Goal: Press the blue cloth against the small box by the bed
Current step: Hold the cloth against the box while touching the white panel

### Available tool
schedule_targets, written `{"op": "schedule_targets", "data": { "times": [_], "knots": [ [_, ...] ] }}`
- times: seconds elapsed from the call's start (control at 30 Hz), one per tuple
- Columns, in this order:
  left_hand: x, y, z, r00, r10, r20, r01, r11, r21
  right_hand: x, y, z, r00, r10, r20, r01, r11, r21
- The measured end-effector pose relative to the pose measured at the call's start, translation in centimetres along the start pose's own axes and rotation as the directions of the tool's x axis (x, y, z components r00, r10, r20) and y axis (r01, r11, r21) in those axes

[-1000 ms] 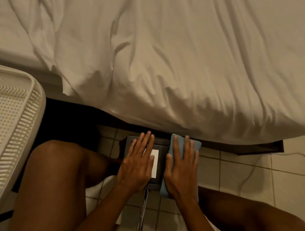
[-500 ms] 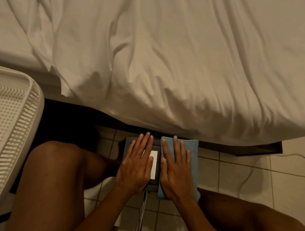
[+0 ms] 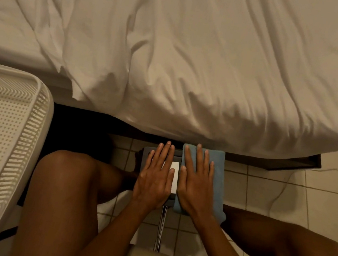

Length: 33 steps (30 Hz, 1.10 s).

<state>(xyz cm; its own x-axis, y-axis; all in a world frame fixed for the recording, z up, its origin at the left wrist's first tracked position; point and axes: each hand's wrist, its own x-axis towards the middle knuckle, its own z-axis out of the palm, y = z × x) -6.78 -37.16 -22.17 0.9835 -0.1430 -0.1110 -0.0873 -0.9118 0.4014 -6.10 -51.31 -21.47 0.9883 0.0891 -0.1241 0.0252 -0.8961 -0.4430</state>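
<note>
The right hand (image 3: 196, 186) lies flat with spread fingers on the blue cloth (image 3: 217, 176), which covers the right part of the small box (image 3: 171, 200) by the bed (image 3: 192, 67), while the left hand (image 3: 154, 181), also flat, steadies the box, so the pressing seems underway and needs firm downward weight next.

Hands: two, a left hand (image 3: 154, 181) and a right hand (image 3: 196, 184)
Blue cloth (image 3: 218, 176): one
Small box (image 3: 174, 172): one
Bed (image 3: 194, 56): one
White basket (image 3: 2, 139): one
Knees: two
</note>
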Motion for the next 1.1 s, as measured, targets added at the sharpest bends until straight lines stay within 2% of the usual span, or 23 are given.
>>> {"op": "schedule_targets", "data": {
  "times": [0.27,0.77,0.97,1.1],
  "knots": [
    [-0.3,0.0,0.0,1.0,-0.006,0.002,0.006,1.0,-0.019,-2.3,-0.3,0.5,1.0,0.013,0.021,-0.012,0.999,-0.037],
    [-0.2,0.0,0.2,1.0,-0.009,-0.007,0.009,1.0,0.023,5.3,-0.9,-0.3,0.988,0.119,-0.096,-0.122,0.992,-0.03],
    [-0.2,0.0,0.2,1.0,-0.003,0.0,0.003,1.0,-0.023,0.0,-0.9,0.2,0.999,0.04,-0.034,-0.041,0.999,-0.031],
    [-0.2,0.1,0.1,1.0,-0.014,0.004,0.014,1.0,-0.01,1.4,-0.9,0.2,0.998,0.043,-0.035,-0.043,0.999,-0.021]
  ]
}}
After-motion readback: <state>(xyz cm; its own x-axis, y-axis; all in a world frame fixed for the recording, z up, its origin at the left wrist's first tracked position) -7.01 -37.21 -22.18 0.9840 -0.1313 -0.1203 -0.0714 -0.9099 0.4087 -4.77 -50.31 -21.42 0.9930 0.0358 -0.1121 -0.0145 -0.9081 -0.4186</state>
